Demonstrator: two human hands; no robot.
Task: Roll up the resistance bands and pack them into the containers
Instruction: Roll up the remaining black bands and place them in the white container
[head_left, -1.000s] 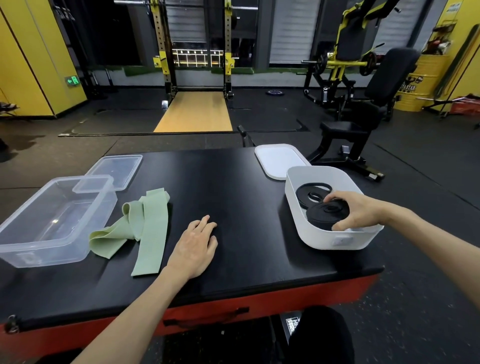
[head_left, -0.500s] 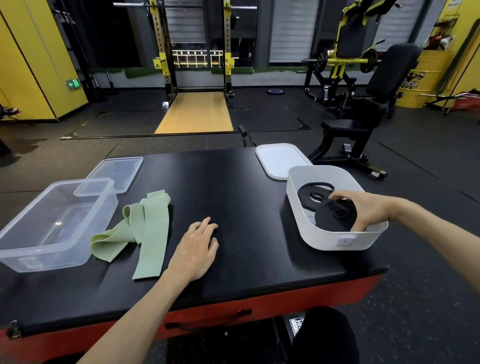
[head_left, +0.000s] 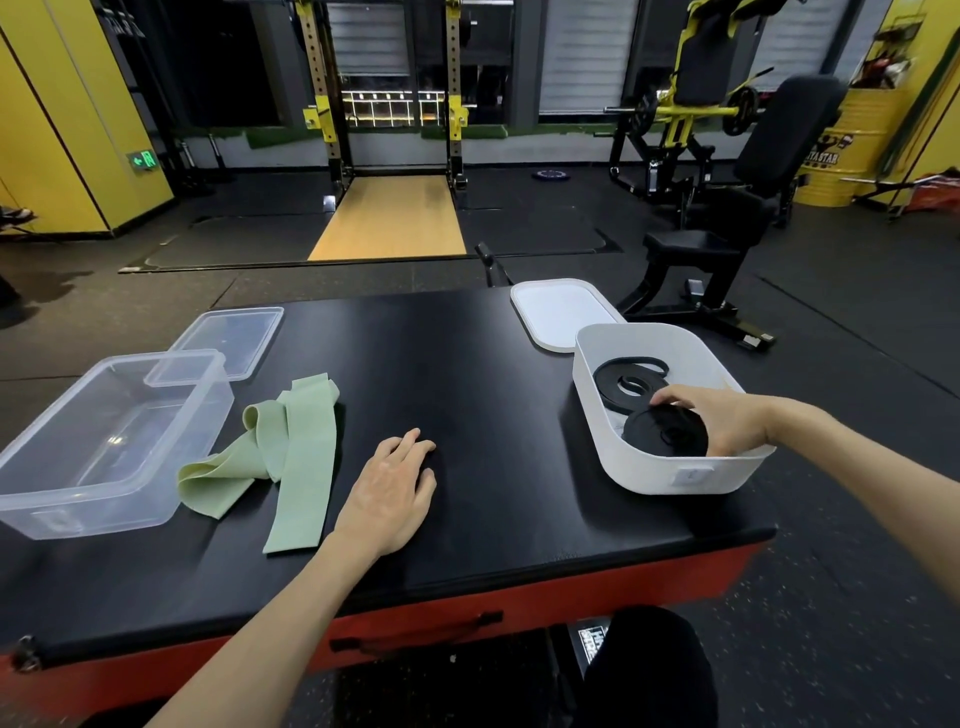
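A white container (head_left: 649, 470) stands at the right of the black table (head_left: 467, 374). Inside it my right hand (head_left: 719, 421) grips a rolled black band (head_left: 662, 434), with its fingers curled over the roll's far edge. A second black band (head_left: 626, 382), loosely coiled, lies behind it in the same container. A green band (head_left: 296, 457) lies unrolled and folded on the table's left half, beside a clear container (head_left: 104, 447) with nothing in it. My left hand (head_left: 389, 486) rests flat on the table just right of the green band, apart from it.
A clear lid (head_left: 228, 340) lies behind the clear container, and a white lid (head_left: 561, 312) behind the white one. The table's front edge is red. Beyond it are a black weight bench (head_left: 727, 228), a squat rack and dark floor mats.
My right hand has shifted the rolled black band slightly lower and to the right inside the white container. My left hand has stayed flat on the table.
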